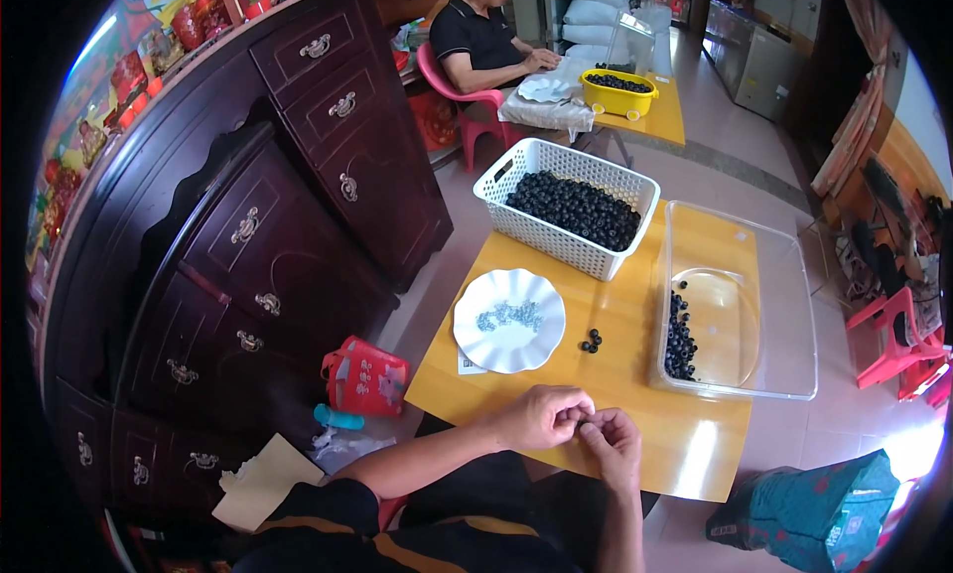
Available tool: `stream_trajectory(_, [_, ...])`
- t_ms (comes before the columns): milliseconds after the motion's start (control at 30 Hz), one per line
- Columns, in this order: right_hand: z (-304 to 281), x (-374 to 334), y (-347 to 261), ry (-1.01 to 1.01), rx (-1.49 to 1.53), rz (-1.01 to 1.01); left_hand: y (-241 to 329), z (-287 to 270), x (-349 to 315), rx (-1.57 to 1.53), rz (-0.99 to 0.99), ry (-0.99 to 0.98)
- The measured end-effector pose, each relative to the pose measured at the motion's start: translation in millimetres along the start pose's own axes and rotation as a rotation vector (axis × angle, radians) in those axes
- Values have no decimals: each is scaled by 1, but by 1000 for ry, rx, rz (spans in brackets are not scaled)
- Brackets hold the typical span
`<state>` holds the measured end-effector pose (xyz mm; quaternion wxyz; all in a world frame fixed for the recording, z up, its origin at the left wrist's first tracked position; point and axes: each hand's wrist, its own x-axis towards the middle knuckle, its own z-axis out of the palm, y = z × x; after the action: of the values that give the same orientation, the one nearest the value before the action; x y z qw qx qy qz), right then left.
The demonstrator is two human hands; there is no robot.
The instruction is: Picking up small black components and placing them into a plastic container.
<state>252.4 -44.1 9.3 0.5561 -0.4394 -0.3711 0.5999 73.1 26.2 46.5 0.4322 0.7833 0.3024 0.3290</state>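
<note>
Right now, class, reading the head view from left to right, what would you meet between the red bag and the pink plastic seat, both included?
Red bag, white plate, loose black pieces, clear bin, pink plastic seat.

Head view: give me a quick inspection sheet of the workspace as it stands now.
Surface: yellow-brown table, glare near its right front corner.
Job's things: white basket of black round pieces; scalloped white plate holding small clear pieces; clear bin, more black pieces along its left side; loose cluster between plate and bin.
Clutter: paper partly under the plate.
Hands: left hand and right hand meet at the fingertips; anything held is too small to identify.
Cables: nothing seen on the table.
Surroundings: dark cabinet left; teal bag right; seated co-worker beyond.
</note>
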Motion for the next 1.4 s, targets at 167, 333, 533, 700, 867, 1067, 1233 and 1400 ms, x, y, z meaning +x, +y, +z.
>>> stream_trajectory(167, [-4, 2, 2, 35, 103, 21, 7, 3, 2, 12, -23, -19])
stream_trajectory(333, [-10, 2, 4, 6, 175, 20, 5, 4, -2, 138, 18, -48])
stream_trajectory(533, [-17, 1, 10, 0, 182, 32, -2, 10, -1, 301, 189, 27])
stream_trajectory(700, [-15, -2, 5, 55, 145, 97, 1, 11, 3, 312, 176, 45])
stream_trajectory(867, [-27, -5, 11, 110, 204, -17, 3, 8, 11, 345, 80, 110])
stream_trajectory(1067, [-34, -9, -1, 308, 233, -98, -32, 7, 10, 614, 73, 146])
stream_trajectory(1233, [-36, -10, 3, 326, 210, -67, -37, 11, 6, 654, 77, 139])
stream_trajectory(1400, [-34, -9, 1, 358, 226, -121, -38, 11, 7, 682, 53, 145])
